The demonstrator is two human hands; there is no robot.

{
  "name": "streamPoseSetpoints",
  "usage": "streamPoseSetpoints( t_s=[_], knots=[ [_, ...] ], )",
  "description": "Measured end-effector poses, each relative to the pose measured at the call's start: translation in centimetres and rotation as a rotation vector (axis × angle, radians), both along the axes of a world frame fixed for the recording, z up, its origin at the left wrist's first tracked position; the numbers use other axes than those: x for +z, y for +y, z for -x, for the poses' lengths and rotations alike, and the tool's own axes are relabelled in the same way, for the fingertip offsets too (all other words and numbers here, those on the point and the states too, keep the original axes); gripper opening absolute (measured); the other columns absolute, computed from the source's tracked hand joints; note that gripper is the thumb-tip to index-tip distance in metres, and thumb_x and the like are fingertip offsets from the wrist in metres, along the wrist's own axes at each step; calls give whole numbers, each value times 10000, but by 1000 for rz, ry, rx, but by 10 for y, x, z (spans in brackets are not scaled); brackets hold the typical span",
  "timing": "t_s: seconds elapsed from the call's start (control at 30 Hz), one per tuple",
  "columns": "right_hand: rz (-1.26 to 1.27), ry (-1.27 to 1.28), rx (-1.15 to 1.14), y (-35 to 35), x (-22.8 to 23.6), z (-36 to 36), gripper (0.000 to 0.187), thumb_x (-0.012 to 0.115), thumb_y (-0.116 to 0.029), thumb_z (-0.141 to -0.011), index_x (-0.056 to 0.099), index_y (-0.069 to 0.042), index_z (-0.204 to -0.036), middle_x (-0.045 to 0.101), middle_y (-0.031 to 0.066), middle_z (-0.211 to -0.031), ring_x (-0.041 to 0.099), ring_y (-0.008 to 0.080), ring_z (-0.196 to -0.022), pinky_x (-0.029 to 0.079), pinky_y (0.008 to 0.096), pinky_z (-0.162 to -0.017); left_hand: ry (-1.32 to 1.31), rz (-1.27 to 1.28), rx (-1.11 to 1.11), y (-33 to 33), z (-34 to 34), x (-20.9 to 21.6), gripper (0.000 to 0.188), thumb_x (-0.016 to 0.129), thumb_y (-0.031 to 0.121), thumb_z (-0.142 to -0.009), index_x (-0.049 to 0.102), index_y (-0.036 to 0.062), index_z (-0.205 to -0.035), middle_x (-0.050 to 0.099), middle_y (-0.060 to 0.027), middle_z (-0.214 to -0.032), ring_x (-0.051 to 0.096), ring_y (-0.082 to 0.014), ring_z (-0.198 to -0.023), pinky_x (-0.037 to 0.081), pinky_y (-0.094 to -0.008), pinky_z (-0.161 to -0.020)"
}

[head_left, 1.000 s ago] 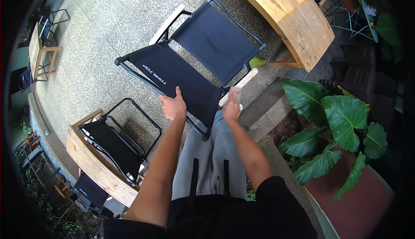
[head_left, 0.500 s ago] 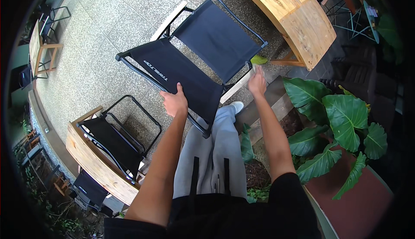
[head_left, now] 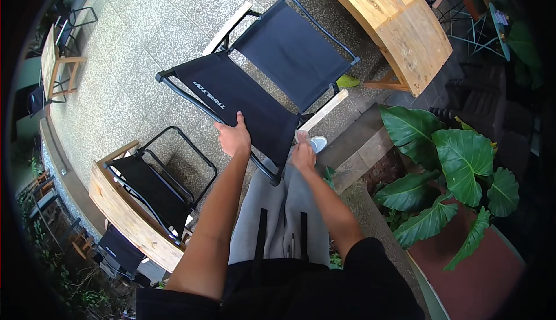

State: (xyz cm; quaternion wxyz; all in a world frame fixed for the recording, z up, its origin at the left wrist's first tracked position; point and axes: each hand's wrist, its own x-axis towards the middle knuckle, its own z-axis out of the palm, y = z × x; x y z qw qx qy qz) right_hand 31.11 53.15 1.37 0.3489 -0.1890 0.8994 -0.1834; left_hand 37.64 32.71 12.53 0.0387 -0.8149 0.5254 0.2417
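Note:
A black folding chair (head_left: 295,53) with a dark metal frame and pale wooden armrests stands before me, its backrest (head_left: 243,97) nearest. My left hand (head_left: 234,139) is closed over the top bar of the backrest, thumb resting on the fabric. My right hand (head_left: 304,153) is at the near end of the right armrest (head_left: 325,110), fingers drawn together around a small pale, cloth-like piece (head_left: 301,135). That piece is partly hidden by the fingers, so its exact kind is unclear.
A wooden table (head_left: 399,27) stands beyond the chair at the upper right. Another black chair (head_left: 153,189) is tucked at a wooden table (head_left: 124,216) on the left. Large-leaved plants (head_left: 463,158) grow along a stone curb (head_left: 362,146) to the right.
My right hand has slid from the far part of the right armrest back to its near end, closer to my body. My left hand and the chair stay put.

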Motion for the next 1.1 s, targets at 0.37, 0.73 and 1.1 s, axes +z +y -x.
streamPoseSetpoints(
  t_s=[0.37, 0.73, 1.1],
  knots=[
    [-62, 359, -85, -49, 25, 182, 557, 480, -86, -907, 422, -109, -1461, 372, 131, -1542, 528, 416, -1242, 475, 483, -1004, -26, -1, -9, 0, 0, -5, 699, 700, 542, -833, 441, 29, -1231, 674, -241, -1055, 672, -410, -990, 525, -508, -871],
    [-140, 206, 93, -14, -8, 8, 818, 562, -53, -857, 188, -158, -1577, 136, 57, -1651, 387, 459, -1360, 497, 475, -1011, -43, -11, 1, -1, -2, -5, 727, 699, 556, -827, 440, 31, -1258, 668, -250, -1053, 664, -411, -1002, 514, -504, -889],
    [-63, -114, -191, -14, 21, 63, 322, 519, -167, -894, 692, -18, -1121, 666, 300, -1072, 644, 445, -1017, 491, 515, -921, -17, -5, 10, -3, -8, -7, 716, 704, 548, -828, 431, 35, -1246, 675, -252, -1034, 672, -422, -987, 514, -516, -886]
  ],
)
